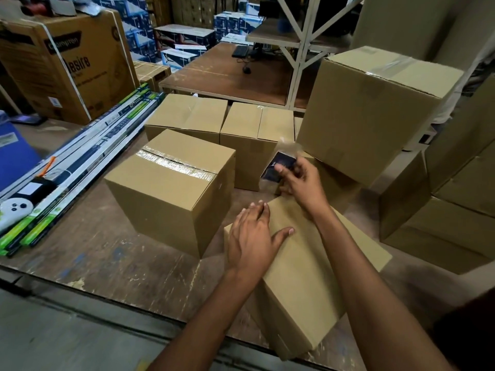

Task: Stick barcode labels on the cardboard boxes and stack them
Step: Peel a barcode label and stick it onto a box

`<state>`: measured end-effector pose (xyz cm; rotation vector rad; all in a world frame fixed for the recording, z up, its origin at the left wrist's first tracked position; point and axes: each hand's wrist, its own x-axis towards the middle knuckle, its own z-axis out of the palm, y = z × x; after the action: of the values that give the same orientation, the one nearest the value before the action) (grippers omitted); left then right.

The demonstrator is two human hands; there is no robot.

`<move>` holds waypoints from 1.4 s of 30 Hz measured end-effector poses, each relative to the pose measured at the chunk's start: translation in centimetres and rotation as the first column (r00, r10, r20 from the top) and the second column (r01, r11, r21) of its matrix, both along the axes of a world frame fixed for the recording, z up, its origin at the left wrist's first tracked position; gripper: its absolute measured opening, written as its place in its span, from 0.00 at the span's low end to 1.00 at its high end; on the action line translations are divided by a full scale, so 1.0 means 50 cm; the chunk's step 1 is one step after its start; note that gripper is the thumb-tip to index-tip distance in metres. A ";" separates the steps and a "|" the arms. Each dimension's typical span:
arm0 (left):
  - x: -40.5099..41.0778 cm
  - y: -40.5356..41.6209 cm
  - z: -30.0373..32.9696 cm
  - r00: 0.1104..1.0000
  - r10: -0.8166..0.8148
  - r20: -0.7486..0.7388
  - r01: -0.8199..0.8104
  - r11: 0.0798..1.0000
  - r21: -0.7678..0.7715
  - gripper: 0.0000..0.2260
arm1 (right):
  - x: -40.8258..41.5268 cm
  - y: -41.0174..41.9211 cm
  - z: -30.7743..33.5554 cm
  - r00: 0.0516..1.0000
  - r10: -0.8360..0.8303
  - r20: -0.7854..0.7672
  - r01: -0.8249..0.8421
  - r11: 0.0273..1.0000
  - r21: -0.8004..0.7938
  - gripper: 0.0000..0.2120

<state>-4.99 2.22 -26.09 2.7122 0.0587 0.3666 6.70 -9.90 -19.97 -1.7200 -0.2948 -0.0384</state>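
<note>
The big box (375, 113) at far right sits tilted on top of other boxes, its near bottom corner hanging just above the right hand (300, 180) — a nudge there could bring it sliding down onto the work. On the worn tabletop (107, 263) a taped box (171, 188) stands upright left of centre, with two more boxes (222, 124) behind it in a row. The near box (300, 277) lies at an angle with its near end past the tabletop edge, so a hard press on that end might tip it off toward the floor. The left hand (254, 234) lies flat on its top face, fingers straight and a little spread, thumb out to the right, steadying it. The right hand is raised just beyond the far end of this box, fingers curled and pinching a small dark label (278, 167) with a bit of clear backing or tape (290, 147) sticking up from it; the motion blur keeps me from telling which. My guess is the label is being peeled or readied, and not yet stuck down. The likely slip is the sticky face folding onto itself or onto the fingers, or landing crooked if the box shifts under the flat hand. Long packs of tube lights (80, 162) lie along the left side, well apart from the hands.
</note>
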 end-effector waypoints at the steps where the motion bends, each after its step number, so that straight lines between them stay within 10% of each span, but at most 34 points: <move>1: 0.001 -0.001 -0.001 1.000 -0.003 -0.003 0.003 1.000 -0.016 0.42 | -0.004 -0.003 0.012 1.000 0.006 0.018 -0.006 1.000 -0.010 0.05; 7: -0.014 0.009 -0.007 0.972 0.012 0.234 0.052 0.962 -0.267 0.21 | -0.096 -0.042 0.025 0.907 0.029 0.420 0.105 0.950 -0.292 0.12; 14: -0.056 0.019 0.034 0.987 0.029 0.160 0.105 0.643 -0.759 0.20 | -0.234 -0.118 -0.032 0.824 0.183 0.537 0.165 0.829 -0.535 0.29; 17: -0.054 0.019 0.051 0.988 -0.078 0.131 0.153 0.527 -0.836 0.09 | -0.271 -0.118 -0.034 0.892 0.106 0.440 0.104 0.898 -0.427 0.35; 21: -0.045 0.012 0.066 0.960 -0.246 0.135 0.208 0.298 -0.932 0.08 | -0.291 -0.099 -0.036 0.991 -0.102 0.089 0.094 0.991 0.090 0.15; 30: -0.048 -0.008 0.070 0.941 -0.337 0.026 0.121 0.261 -0.958 0.14 | -0.294 -0.118 -0.043 0.937 -0.326 -0.126 0.350 0.877 0.330 0.29; 42: -0.024 -0.055 0.052 0.860 -0.507 -0.058 0.212 0.458 -0.863 0.06 | -0.335 -0.214 -0.015 0.895 -0.291 -0.339 0.417 0.817 0.399 0.10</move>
<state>-6.20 -0.53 -23.51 1.6891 -0.2197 -0.2131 -10.03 -20.60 -20.71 -1.2582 0.2327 -0.1447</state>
